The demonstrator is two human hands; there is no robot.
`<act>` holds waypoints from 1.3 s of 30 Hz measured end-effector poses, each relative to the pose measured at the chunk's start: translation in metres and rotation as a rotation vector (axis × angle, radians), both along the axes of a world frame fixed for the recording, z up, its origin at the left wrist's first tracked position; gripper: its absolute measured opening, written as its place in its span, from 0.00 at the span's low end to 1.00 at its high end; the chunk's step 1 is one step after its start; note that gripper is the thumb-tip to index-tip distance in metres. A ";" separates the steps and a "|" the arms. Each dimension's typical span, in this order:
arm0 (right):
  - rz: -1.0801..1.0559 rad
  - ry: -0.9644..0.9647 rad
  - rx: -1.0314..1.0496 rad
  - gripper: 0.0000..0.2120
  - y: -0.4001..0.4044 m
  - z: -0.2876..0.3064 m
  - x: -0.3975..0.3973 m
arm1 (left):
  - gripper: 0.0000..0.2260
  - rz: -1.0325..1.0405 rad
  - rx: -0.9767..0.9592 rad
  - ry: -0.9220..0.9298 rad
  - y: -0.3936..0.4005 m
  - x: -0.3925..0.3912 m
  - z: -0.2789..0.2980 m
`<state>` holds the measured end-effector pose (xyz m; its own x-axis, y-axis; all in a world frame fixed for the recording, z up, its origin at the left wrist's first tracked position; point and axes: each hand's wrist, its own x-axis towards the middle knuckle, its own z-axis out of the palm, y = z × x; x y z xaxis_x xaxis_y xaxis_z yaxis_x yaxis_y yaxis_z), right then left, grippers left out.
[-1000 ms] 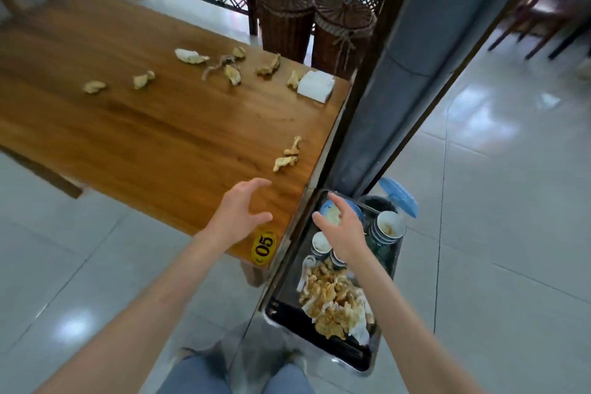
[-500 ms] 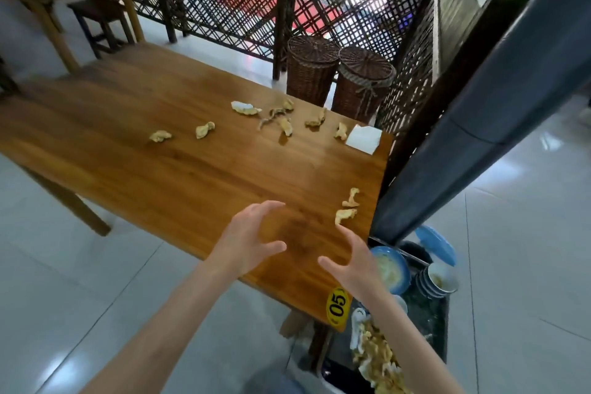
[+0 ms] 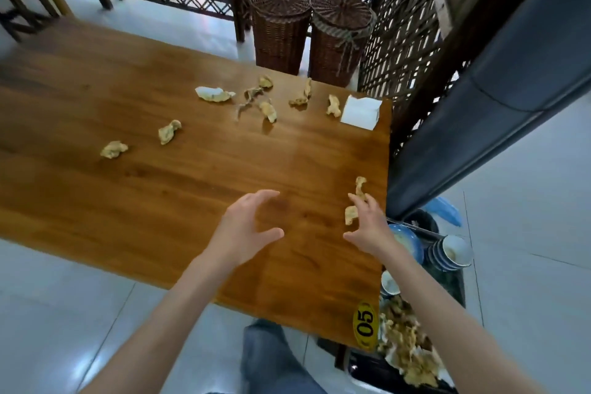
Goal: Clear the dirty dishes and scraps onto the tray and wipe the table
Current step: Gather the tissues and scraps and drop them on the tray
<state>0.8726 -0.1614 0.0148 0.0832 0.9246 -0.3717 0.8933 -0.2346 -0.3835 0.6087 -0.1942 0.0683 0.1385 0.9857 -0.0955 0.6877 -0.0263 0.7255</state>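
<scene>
Table 05: both hands over scraps.
Left hand spread wide, holding nothing; right hand fingers loose beside scrap on wooden table; tray holds bowls.

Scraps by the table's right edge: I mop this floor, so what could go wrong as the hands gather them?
The two scraps at the right hand lie close to the table edge; a sweep could knock them onto the floor, missing the tray. The napkin sits at the far corner and could slide off too.
</scene>
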 end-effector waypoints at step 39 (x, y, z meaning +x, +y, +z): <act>-0.235 0.262 0.152 0.08 0.118 -0.020 -0.285 | 0.23 0.256 -0.155 0.380 0.163 -0.304 -0.069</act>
<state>0.5874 -0.0436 -0.0049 0.2197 0.9380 -0.2681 0.6893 -0.3437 -0.6378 0.3050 -0.0313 -0.0003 -0.1798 0.9538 -0.2407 0.8750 0.2669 0.4040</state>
